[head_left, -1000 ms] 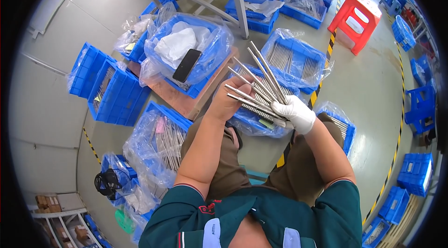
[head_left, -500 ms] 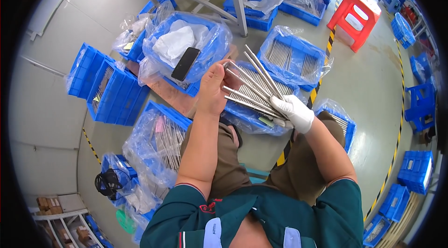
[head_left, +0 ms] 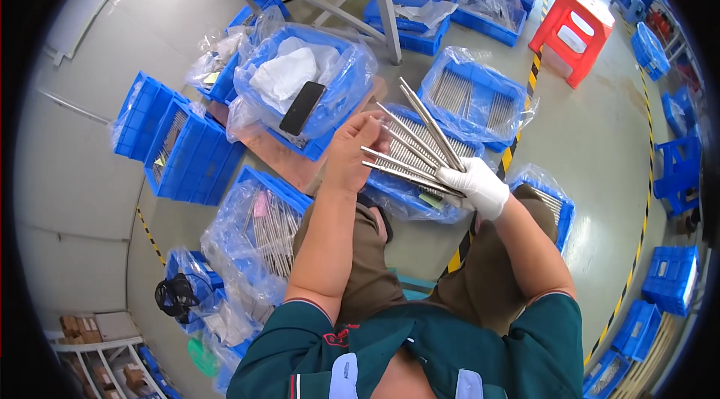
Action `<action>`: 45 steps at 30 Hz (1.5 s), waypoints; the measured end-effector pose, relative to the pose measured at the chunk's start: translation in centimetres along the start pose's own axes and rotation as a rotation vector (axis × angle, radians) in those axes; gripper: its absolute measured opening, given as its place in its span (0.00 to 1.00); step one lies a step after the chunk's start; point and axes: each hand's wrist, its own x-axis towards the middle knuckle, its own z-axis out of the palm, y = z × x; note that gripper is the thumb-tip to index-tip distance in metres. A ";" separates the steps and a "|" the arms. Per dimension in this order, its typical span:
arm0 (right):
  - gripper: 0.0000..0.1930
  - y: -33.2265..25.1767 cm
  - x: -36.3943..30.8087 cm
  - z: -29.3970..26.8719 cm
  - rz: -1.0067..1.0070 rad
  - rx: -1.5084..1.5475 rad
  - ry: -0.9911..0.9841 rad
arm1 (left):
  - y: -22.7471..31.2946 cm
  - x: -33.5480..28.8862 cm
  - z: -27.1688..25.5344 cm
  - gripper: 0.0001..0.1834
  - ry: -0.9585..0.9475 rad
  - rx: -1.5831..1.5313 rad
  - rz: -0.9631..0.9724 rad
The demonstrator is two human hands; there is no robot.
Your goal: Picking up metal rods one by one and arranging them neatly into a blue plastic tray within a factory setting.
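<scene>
My right hand (head_left: 480, 187), in a white glove, grips several slim metal rods (head_left: 433, 129) near their lower ends. The rods fan out toward the upper left. Bare and with curled fingers, my left hand (head_left: 354, 150) pinches the far end of one of the middle rods; its fingertips are partly hidden. Beneath the rods sits a plastic-lined blue crate (head_left: 420, 206) with rows of similar rods, partly covered by my hands.
Another lined crate (head_left: 491, 140) of rods stands beyond. At left, a black phone (head_left: 303, 108) lies on a bagged crate (head_left: 341, 46). Loose rods fill a crate (head_left: 274, 238) by my left forearm. A red stool (head_left: 574, 35) stands far right, near a table leg (head_left: 388, 16).
My left hand has shifted slightly right and down along the rod ends, its fingers more curled. The right hand keeps its grip on the rods. The whole view has shifted a little.
</scene>
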 end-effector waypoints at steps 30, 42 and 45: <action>0.18 -0.1 0.0 0.3 -0.072 -0.084 0.029 | -1.5 -0.6 -0.2 0.16 -0.173 0.146 -0.119; 0.14 0.3 0.4 0.4 -0.156 -0.217 0.149 | -2.0 -0.6 -0.2 0.15 -0.149 0.100 -0.128; 0.13 0.1 0.1 0.4 -0.105 -0.134 0.102 | -1.5 -0.9 0.5 0.15 -0.144 0.197 -0.082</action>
